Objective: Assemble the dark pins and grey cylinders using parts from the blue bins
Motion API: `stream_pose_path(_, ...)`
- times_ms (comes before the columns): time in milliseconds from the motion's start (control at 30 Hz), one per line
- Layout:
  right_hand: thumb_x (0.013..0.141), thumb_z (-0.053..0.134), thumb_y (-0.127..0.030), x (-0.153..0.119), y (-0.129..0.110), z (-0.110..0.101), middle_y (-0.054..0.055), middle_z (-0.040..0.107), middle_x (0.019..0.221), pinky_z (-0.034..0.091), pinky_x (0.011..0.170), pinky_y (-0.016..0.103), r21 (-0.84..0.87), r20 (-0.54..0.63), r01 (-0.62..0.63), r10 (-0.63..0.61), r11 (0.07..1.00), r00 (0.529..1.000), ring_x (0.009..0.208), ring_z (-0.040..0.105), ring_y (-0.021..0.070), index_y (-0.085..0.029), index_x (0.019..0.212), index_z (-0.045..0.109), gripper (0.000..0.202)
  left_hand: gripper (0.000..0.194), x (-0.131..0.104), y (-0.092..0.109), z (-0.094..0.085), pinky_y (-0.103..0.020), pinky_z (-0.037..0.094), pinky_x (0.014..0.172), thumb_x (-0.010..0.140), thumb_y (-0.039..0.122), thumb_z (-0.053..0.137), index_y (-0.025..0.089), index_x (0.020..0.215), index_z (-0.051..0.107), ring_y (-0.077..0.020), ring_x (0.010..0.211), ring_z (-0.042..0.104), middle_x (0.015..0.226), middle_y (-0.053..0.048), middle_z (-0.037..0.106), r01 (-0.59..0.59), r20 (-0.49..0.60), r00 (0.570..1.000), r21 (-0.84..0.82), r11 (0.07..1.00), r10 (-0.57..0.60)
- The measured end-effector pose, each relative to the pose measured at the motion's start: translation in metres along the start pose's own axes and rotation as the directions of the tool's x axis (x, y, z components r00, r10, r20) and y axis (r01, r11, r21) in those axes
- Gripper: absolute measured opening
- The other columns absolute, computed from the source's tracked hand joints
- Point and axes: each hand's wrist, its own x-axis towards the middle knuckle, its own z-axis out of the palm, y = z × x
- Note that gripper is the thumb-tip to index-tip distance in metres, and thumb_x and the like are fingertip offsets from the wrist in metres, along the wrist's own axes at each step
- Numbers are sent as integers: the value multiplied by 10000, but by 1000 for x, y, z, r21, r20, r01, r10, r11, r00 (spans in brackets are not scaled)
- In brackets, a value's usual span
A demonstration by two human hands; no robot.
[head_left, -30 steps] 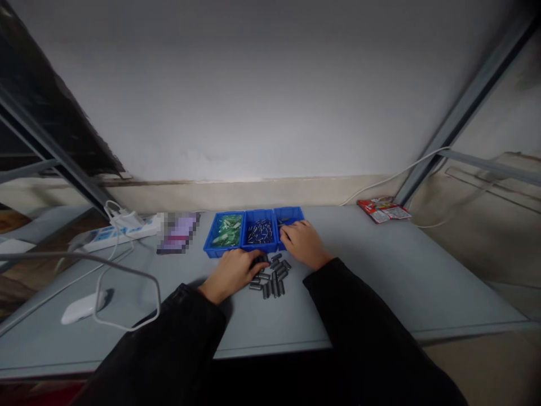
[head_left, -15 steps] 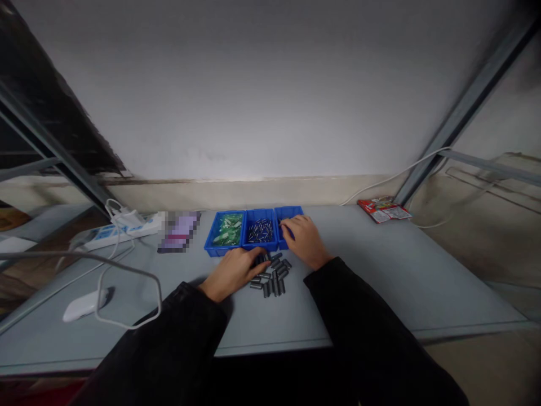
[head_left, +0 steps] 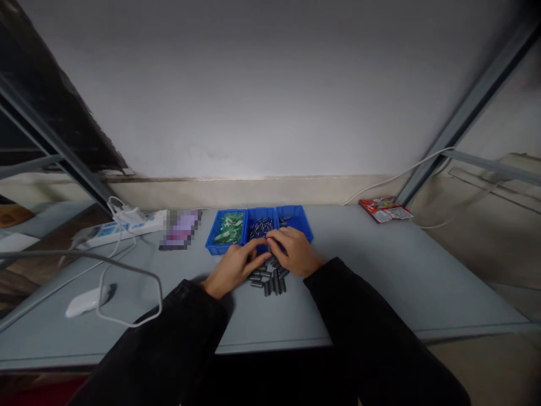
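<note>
Several dark grey cylinders (head_left: 275, 283) lie in a loose group on the table in front of three blue bins. My left hand (head_left: 236, 265) is at the left of this group, fingers bent and thumb pointing right. From the right, my right hand (head_left: 296, 251) meets it, its fingers pinched together at the left fingertips. Whatever lies between the fingertips is too small and hidden to name. The left bin (head_left: 215, 250) contains green and clear small pieces, the middle bin (head_left: 250, 212) thin metal pins. In the right bin (head_left: 302, 217) a few dark cylinders show.
At the left are a white power strip (head_left: 146, 227) with plugs, a blurred phone (head_left: 180, 230), a white mouse (head_left: 87, 301) and a looping cable (head_left: 158, 293). A red packet (head_left: 385, 210) lies at the back right by a metal post (head_left: 431, 149).
My right hand has moved from the right bin, left and nearer to me, to meet the left fingertips. My left hand has stayed nearly in place.
</note>
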Motion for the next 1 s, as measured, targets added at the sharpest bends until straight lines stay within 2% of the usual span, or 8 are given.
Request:
stream_pose_path(100,1031,457,-249,-1,-5,-1,62,735,992,474,813,293,85,29,-66,64,994,998,885,676,178,-198,1150,612,201,365,0,-2,-2,-220,365,556,1021,448,547,184,1266,606,-97,496,431,575,90,440,11,-89,996,14,1000,-10)
stream_pose_path(167,1030,468,-260,-2,-8,-1,43,741,956,483,776,279,138,34,-105,102,985,994,827,683,165,-206,1194,596,214,361,0,-3,-2,-218,370,556,1021,442,549,186,1270,603,-96,486,428,565,94,435,1,-114,993,23,1000,2)
stream_pose_path(333,1021,493,-257,-2,-14,3,-14,715,787,491,685,258,281,48,-185,179,942,983,684,657,139,-223,1243,573,238,374,0,-5,-1,-221,380,551,1006,471,566,189,1250,598,-107,490,467,573,88,466,-39,-109,993,37,999,43)
stream_pose_path(467,1001,549,-263,-1,-15,5,-23,724,792,502,694,261,364,65,-221,213,905,975,689,668,144,-232,1220,554,221,387,-1,-6,-1,-222,399,565,1009,475,561,189,1269,592,-114,513,507,593,75,512,-34,-108,993,30,999,37)
stream_pose_path(567,1005,541,-237,-1,-15,6,-14,741,844,502,728,264,360,99,-231,209,904,973,745,688,152,-238,1216,544,212,332,0,-6,-1,-224,425,587,998,488,575,190,1117,658,-113,539,536,619,53,564,-51,-121,991,32,998,54)
stream_pose_path(667,1016,501,-208,-1,-17,7,6,744,910,503,796,281,335,89,-199,179,921,980,833,701,163,-235,1216,541,205,318,2,-6,-1,-228,465,628,966,498,620,185,986,671,-118,604,586,702,23,647,-66,-181,981,13,998,67)
stream_pose_path(800,1014,469,-193,-2,-18,7,41,726,1056,510,859,299,307,41,-138,132,942,990,959,692,177,-236,1224,539,226,231,4,-6,-1,-242,511,677,949,415,678,186,973,679,-134,698,649,841,-10,724,-82,-295,953,-27,996,70)
stream_pose_path(1000,965,531,-156,-2,-16,9,57,694,1108,517,838,300,206,-15,-87,92,975,996,874,660,167,-223,1232,556,277,146,4,-6,-1,-278,554,720,982,309,639,169,980,681,-157,773,698,914,-37,750,-54,-335,942,-90,995,21)
